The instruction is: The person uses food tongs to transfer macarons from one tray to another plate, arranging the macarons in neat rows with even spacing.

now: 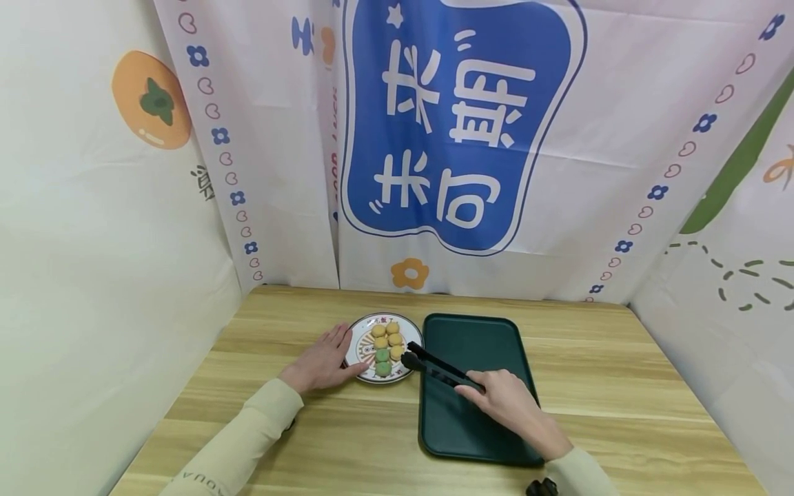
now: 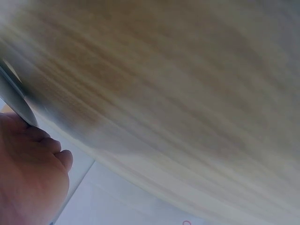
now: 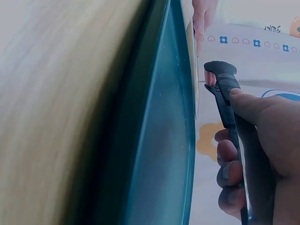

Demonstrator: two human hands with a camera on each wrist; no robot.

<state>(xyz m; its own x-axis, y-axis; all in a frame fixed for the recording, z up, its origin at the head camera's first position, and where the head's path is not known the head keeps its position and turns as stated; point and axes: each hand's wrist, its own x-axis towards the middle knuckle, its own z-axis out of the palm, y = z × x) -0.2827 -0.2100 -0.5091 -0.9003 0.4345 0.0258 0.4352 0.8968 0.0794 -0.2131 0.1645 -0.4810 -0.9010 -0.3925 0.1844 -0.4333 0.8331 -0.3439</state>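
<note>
A white printed plate (image 1: 408, 329) holds several small round yellow pieces (image 1: 394, 339) and green ones (image 1: 382, 369) that look like macarons. My left hand (image 1: 322, 362) rests against the plate's left rim, fingers and thumb spread along it. In the left wrist view the fingers (image 2: 40, 140) lie by the plate's edge (image 2: 16, 101). Black tongs (image 1: 443, 372) are gripped in my right hand (image 1: 509, 399), above the tray. Their tips are at the plate's right rim, beside a yellow piece. A pinkish patch shows between the tips in the right wrist view; I cannot tell what it is.
A dark green rectangular tray (image 1: 459, 434) lies right of the plate on the wooden table (image 1: 347, 441). Printed cloth (image 1: 285, 138) hangs behind the table and along both sides.
</note>
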